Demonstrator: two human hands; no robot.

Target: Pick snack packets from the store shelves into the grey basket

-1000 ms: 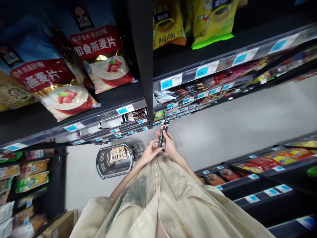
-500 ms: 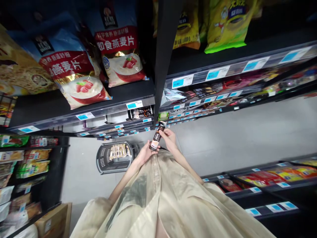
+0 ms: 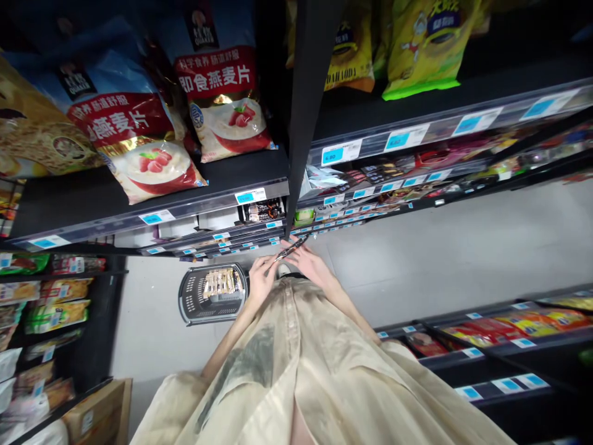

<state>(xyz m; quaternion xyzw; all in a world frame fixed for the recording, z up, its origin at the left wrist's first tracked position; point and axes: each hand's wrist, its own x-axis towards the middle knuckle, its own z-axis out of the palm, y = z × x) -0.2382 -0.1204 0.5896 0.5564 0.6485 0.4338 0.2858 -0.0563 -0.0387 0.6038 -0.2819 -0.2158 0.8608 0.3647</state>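
Both my hands meet in front of my beige shirt, holding one slim dark snack packet (image 3: 288, 250) seen edge-on. My left hand (image 3: 260, 279) grips its lower end with fingers closed. My right hand (image 3: 309, 264) holds the upper end, fingers curled round it. The packet points toward the lower shelves (image 3: 259, 238) just beyond my hands. A grey shopping basket (image 3: 194, 303) with several wrapped bars inside stands on the floor, just left of my left hand.
Shelving runs along the left with large oat bags (image 3: 222, 93) and yellow bags (image 3: 426, 43) on top and blue price tags (image 3: 336, 153) on the rails. Another shelf unit (image 3: 500, 334) is on the right. Grey floor lies between. A cardboard box (image 3: 99, 411) sits lower left.
The packet has turned from face-on to edge-on and tipped flatter between my hands. My left hand slid left and up along it. The view has barely shifted in the last half second.
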